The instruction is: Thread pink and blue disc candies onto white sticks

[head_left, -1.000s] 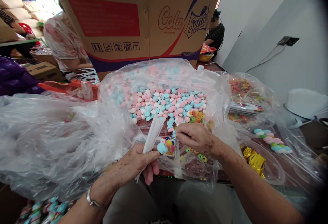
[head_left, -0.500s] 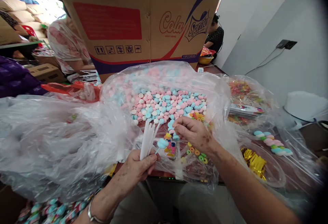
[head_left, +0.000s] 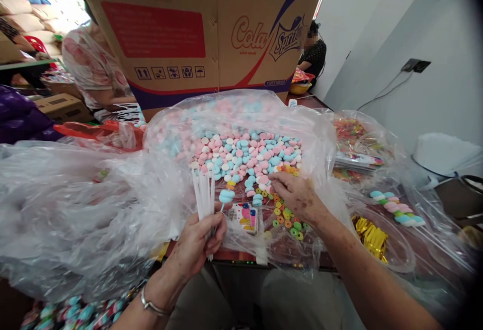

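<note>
My left hand (head_left: 202,239) is closed around a bundle of white sticks (head_left: 204,194). Beside the bundle it holds one stick carrying a blue marshmallow (head_left: 227,197), with small yellow and orange pieces above it. My right hand (head_left: 300,196) has its fingers curled together at the near edge of the marshmallow pile (head_left: 241,154); whatever lies between the fingertips is hidden. The pile is pink, blue and white, inside a clear plastic bag. Gummy rings (head_left: 287,217) in yellow, orange and green lie below my right hand. A colourful printed packet (head_left: 245,217) rests between my hands.
A big cardboard box (head_left: 215,33) stands behind the pile. Crumpled clear plastic (head_left: 83,214) covers the left side. At right lie a finished marshmallow skewer (head_left: 398,208), gold ties (head_left: 372,239) in a clear tub, and a bag of gummies (head_left: 352,131). Two people sit beyond the box.
My left hand has moved slightly left, turning the stick with the blue marshmallow more upright. My right hand has shifted right, away from the sticks, with its fingertips at the pile's edge.
</note>
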Demonstrator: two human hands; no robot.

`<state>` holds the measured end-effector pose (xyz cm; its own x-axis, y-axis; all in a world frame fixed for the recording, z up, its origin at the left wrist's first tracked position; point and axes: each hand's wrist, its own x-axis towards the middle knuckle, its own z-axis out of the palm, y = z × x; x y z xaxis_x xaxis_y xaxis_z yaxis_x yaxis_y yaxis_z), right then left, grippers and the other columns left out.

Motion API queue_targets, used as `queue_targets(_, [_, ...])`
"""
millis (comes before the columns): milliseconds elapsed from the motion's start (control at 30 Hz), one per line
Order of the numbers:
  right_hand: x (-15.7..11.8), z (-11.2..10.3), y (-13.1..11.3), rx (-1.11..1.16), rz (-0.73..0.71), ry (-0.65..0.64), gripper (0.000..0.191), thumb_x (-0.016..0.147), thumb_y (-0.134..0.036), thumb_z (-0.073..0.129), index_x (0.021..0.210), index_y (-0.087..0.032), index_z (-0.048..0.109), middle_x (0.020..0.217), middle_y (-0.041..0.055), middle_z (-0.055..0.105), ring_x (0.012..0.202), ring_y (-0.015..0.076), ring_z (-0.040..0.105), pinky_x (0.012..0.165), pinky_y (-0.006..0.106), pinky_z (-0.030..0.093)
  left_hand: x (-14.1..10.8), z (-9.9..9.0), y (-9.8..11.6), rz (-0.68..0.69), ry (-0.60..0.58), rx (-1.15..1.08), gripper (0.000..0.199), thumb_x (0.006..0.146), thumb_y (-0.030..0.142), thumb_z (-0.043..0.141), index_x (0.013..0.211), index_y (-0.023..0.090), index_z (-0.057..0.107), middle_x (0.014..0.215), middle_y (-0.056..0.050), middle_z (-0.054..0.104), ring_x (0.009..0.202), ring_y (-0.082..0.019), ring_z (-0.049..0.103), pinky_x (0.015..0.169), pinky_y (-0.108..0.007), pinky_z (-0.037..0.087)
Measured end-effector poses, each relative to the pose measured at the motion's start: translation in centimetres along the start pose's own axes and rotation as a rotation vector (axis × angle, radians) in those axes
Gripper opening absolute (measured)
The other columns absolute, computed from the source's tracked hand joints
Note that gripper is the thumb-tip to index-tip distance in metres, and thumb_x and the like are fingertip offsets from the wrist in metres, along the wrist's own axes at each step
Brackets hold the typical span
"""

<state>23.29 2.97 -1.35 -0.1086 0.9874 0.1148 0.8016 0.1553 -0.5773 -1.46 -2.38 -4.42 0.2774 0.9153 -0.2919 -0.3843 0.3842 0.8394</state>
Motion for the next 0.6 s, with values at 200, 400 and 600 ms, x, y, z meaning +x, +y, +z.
queue_targets(200, [-0.2, 1.4, -0.2, -0.191, -0.105, -0.088, 0.022, 0.090, -0.019, 0.046, 0.091, -0.021, 0.067, 0.084, 0.0028, 0.069, 0.075, 0.0161, 0.060, 0.065, 0.025, 0.039, 0.0, -0.2, 0.2, 0.043, 0.016, 0.028, 0.025, 0.077, 0.036, 0.064, 0.091, 0.015, 0.061, 0.052, 0.006, 0.048, 0.039, -0.004, 0.024, 0.035, -0.015, 0.019])
queue_targets(400, [-0.1, 2.3, 0.5, -0.271, -0.127, -0.081, 0.023, 0.090, -0.014, 0.043, 0.099, -0.019, 0.065, 0.096, 0.0078, 0.068, 0.082, 0.0187, 0.060, 0.069, 0.027, 0.041, 0.3, -0.1, -0.6, 0.013, 0.082, 0.159, 0.048, 0.073, 0.055, 0.069, 0.055, 0.015, 0.051, 0.043, 0.007, 0.039, 0.035, -0.002, 0.021, 0.034, -0.016, 0.014])
queue_targets(600, [-0.8, 2.7, 0.4, -0.217, -0.118, -0.081, 0.024, 0.092, -0.018, 0.042, 0.104, -0.019, 0.063, 0.098, 0.0068, 0.069, 0.085, 0.0186, 0.062, 0.072, 0.028, 0.044, 0.4, -0.3, -0.5, -0.017, -0.003, 0.064, 0.041, 0.079, 0.049, 0.064, 0.061, 0.014, 0.056, 0.052, 0.001, 0.055, 0.036, -0.003, 0.028, 0.034, -0.016, 0.018])
